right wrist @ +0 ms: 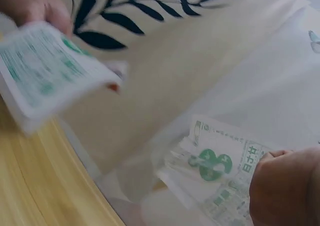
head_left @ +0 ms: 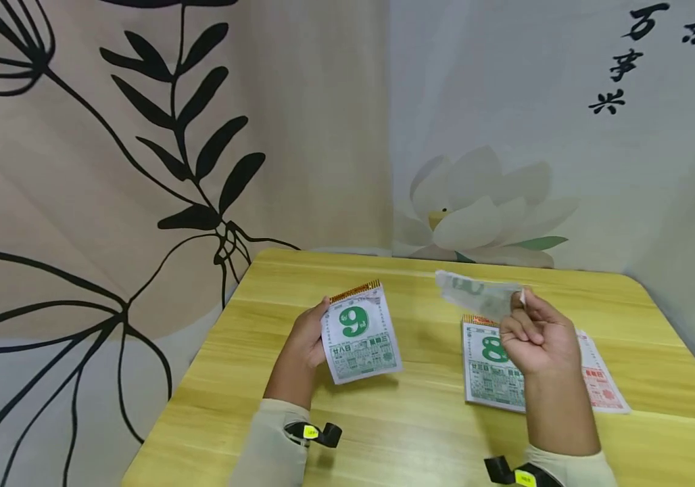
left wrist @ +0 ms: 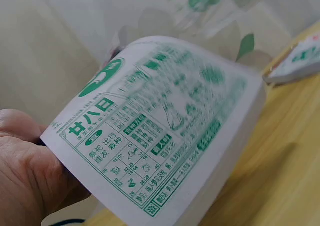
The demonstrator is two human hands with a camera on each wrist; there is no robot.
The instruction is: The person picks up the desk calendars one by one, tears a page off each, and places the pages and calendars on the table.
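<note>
My left hand (head_left: 306, 339) grips a tear-off calendar pad (head_left: 361, 341) by its left edge, above the table. Its top page has a green 9, with an orange-brown patterned strip along the upper edge. In the left wrist view the pad (left wrist: 150, 136) bends slightly, its thick page edges showing. My right hand (head_left: 543, 338) pinches a thin loose calendar page (head_left: 475, 292) by one end, held up to the right. Green print and a ragged edge show on that page (right wrist: 215, 166) in the right wrist view. The hands are well apart.
A calendar pad (head_left: 492, 385) topped by a green 8 lies on the wooden table (head_left: 420, 433), partly hidden by my right hand. Right of it lies a sheet with red print (head_left: 606, 385). Behind the table hangs a printed curtain (head_left: 323, 135).
</note>
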